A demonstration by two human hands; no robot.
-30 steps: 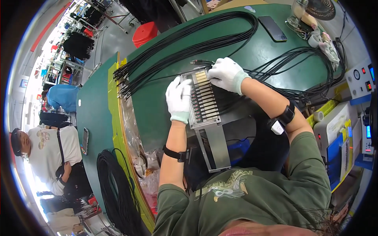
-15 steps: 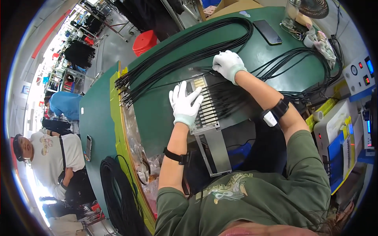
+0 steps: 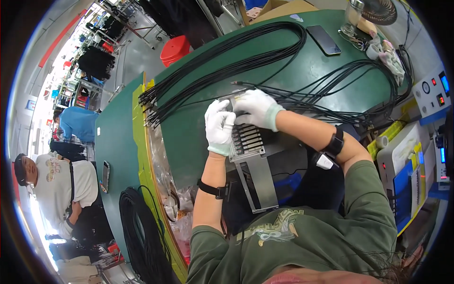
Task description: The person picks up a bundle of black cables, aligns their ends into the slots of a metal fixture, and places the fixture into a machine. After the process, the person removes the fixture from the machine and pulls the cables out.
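A grey metal fixture (image 3: pixel 249 144) with a row of slots lies on the green table (image 3: pixel 198 123) in front of me. My left hand (image 3: pixel 219 126), in a white glove, grips the fixture's left upper corner. My right hand (image 3: pixel 256 109), also gloved, is curled over the fixture's top edge with its fingers pinched on the end of a thin black cable (image 3: pixel 302 102) that runs off to the right. The two hands touch each other. A long bundle of black cables (image 3: pixel 227 64) lies across the table just beyond them.
A phone (image 3: pixel 324 39) and a glass jar (image 3: pixel 352 14) lie at the table's far side. Test equipment (image 3: pixel 432 94) stands on the right. Coiled black cable (image 3: pixel 142 236) hangs at lower left. Another person (image 3: pixel 56 184) stands on the left, and a red stool (image 3: pixel 176 48) is behind the table.
My right hand reached out to the loose cables, then came back to the fixture's top edge. My left hand shifted up from the fixture's face to its left corner.
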